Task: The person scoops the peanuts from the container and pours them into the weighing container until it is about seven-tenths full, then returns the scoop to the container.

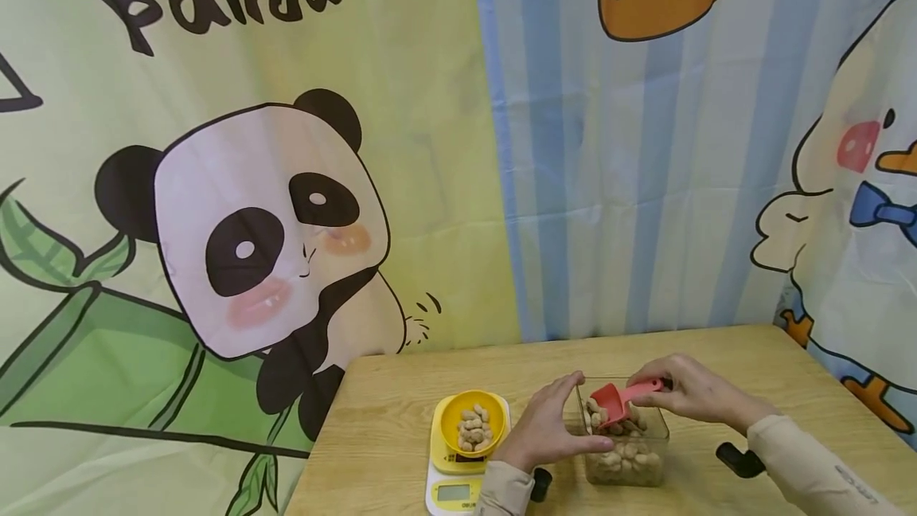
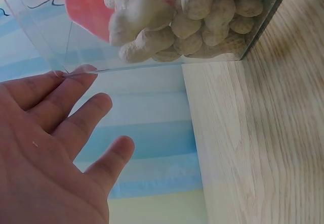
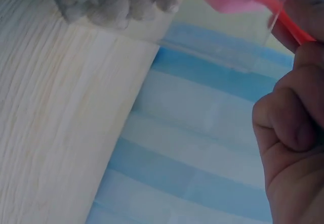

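A clear plastic container (image 1: 662, 459) of unshelled peanuts (image 1: 623, 462) stands on the table. My left hand (image 1: 546, 425) spans its left side, fingers spread and fairly straight. In the left wrist view, fingertips (image 2: 83, 71) touch the container's upper edge, while two other fingers stand apart from it. At the container's far right edge, my right hand (image 1: 679, 390) pinches the handle of a pink-red scoop (image 1: 610, 404). The scoop's head is tilted inside the container, against the peanuts. How much it holds is hidden. In the right wrist view, the right fingers (image 3: 291, 115) are curled.
Left of the container, a yellow bowl (image 1: 447, 424) with several peanuts sits on a yellow and white kitchen scale (image 1: 454, 492). The wooden table (image 1: 387, 420) ends at a printed curtain (image 1: 430, 181) behind. Black devices are on both wrists.
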A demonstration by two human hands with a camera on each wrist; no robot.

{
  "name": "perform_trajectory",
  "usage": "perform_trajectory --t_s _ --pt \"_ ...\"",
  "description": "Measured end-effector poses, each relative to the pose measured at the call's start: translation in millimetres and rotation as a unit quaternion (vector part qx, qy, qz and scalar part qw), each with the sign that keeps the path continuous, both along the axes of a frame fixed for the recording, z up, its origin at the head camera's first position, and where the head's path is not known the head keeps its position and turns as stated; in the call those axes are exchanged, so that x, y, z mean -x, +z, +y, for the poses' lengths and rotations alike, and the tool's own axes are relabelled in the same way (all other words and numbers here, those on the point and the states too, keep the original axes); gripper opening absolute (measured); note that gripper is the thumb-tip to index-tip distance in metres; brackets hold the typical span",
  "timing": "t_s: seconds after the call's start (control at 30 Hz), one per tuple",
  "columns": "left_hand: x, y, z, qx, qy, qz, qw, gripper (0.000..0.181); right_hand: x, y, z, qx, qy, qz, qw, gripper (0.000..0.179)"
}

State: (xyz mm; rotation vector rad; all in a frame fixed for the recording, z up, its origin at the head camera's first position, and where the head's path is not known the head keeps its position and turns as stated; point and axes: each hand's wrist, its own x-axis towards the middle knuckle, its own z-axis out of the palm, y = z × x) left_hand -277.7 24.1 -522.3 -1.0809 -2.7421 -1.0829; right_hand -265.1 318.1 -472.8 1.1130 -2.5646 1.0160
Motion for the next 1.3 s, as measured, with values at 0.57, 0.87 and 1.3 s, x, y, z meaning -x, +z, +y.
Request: perform_trajectory --t_s 0.57,0.87,1.3 --pt "4.3 3.9 -0.5 -0.002 -0.005 0.01 0.9999 0.097 -0.3 -12.1 -8 0.039 0.015 -0.017 0.999 0.017" --pt "1.8 0.7 0.1 -0.005 -0.008 0.013 0.9999 0.098 -3.8 -16.6 -15 0.037 0.002 -0.022 0.9991 0.017" --pt "0.7 0.6 0.1 -0.009 -0.006 0.008 0.9999 0.097 -17.6 -26.2 -10 0.108 -0.036 -0.12 0.9863 0.016"
